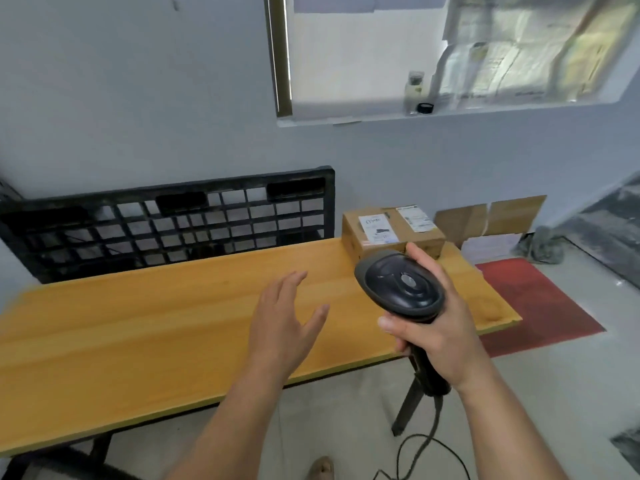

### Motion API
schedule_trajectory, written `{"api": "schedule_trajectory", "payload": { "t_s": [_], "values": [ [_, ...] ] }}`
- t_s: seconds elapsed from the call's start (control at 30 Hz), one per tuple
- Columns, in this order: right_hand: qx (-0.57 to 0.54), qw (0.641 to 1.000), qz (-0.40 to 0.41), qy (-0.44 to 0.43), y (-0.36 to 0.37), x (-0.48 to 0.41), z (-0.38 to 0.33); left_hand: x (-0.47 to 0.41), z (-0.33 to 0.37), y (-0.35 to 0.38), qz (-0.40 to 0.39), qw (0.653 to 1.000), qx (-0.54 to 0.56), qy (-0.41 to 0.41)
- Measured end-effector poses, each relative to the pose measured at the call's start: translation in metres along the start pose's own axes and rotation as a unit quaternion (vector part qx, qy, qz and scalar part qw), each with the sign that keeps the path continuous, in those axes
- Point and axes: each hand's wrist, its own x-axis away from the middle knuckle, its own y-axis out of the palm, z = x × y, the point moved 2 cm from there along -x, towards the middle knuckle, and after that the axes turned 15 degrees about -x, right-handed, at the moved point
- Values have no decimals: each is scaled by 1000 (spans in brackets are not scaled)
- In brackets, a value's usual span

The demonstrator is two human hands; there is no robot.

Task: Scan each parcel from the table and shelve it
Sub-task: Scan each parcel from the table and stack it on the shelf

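One parcel (389, 232) is sitting at the far right end of the counter (138, 341), seemingly unscanned and unshelved, while my right hand (440, 330) is gripping the scanner (401, 285) and my left hand (280, 323) is hovering spread open, holding nothing.

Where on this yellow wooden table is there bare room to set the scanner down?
The left stretch of the yellow wooden table is bare, from the black plastic pallet behind to the near edge; the middle under the left hand too. Crowded at the far right corner: the brown cardboard parcel, with the right hand gripping the black handheld scanner before it.
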Motion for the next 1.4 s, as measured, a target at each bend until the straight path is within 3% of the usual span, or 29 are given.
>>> {"api": "schedule_trajectory", "payload": {
  "t_s": [0.47, 1.0, 1.1, 1.2, 1.27, 1.4],
  "values": [
    [82, 988, 129, 38, -67, -160, 35, -184, 13, 104, -101, 993, 39, 39],
    [73, 961, 195, 180, -120, -259, 131, -274, 12, 238, -267, 957, 110, -37],
    [68, 960, 189, 196, -123, -261, 142, -272, 9, 249, -299, 933, 174, -96],
    [67, 959, 180, 210, -125, -258, 146, -260, 6, 253, -344, 870, 301, -183],
    [71, 958, 168, 223, -128, -254, 146, -252, 5, 256, -362, 846, 341, -193],
    [68, 958, 161, 226, -138, -242, 144, -233, 11, 260, -360, 835, 386, -155]
  ]
}}
